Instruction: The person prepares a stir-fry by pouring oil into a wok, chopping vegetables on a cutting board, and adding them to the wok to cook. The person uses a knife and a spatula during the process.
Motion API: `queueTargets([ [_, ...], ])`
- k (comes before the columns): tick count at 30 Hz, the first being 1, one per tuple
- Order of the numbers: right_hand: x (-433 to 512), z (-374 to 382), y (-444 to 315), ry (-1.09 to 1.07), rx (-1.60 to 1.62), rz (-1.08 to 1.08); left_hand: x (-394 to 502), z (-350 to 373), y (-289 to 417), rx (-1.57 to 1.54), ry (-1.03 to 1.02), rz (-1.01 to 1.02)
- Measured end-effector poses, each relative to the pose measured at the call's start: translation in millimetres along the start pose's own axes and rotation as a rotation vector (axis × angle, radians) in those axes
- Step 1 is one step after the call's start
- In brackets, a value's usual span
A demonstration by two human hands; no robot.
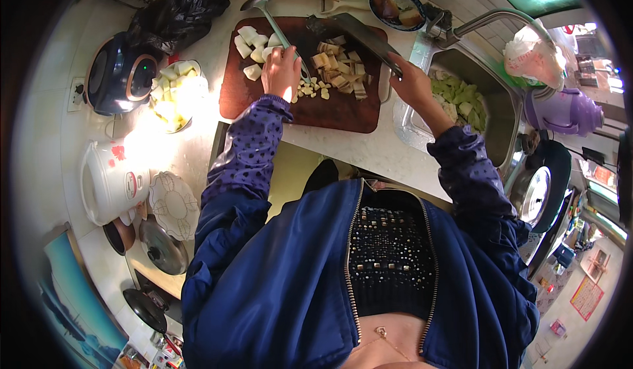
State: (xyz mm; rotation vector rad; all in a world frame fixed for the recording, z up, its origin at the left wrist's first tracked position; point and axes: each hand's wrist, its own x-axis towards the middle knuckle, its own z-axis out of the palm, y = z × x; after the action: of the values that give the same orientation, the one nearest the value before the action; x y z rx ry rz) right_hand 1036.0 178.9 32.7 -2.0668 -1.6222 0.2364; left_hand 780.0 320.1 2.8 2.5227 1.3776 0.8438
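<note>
My left hand [281, 70] grips the greenish handle of a ladle [272, 21] over the brown cutting board [336, 117]. The ladle's metal bowl points away from me past the board's far edge. Pale white vegetable chunks [243, 47] lie by that hand, partly hidden by it. In my right hand [413, 80] is a cleaver [363, 35], its dark blade slanting over the board's far right part. Between the hands sit a heap of cut pale-brown pieces [339, 67] and a small pile of chopped garlic-like bits [316, 88].
A bowl of cut vegetable pieces [174, 92] stands left of the board, partly in glare. Beyond it are a dark rice cooker [116, 74] and a black plastic bag [180, 15]. To the right, a metal sink [504, 97] holds green leaves [460, 97] below a faucet [487, 19].
</note>
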Motion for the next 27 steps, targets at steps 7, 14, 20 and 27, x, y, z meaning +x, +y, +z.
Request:
queueTargets([
  [7,-49,-29,-15,-0.173,0.591,0.388,-61,12,49,-0.088,0.045,0.124],
  [14,-68,-31,-16,-0.193,0.739,0.458,-61,27,45,0.035,0.056,0.168],
  [20,-63,-31,-14,-0.202,0.71,0.451,-58,22,26,0.171,0.072,0.112],
  [27,-45,-13,-10,0.05,0.048,0.103,-62,18,29,0.076,0.054,0.076],
])
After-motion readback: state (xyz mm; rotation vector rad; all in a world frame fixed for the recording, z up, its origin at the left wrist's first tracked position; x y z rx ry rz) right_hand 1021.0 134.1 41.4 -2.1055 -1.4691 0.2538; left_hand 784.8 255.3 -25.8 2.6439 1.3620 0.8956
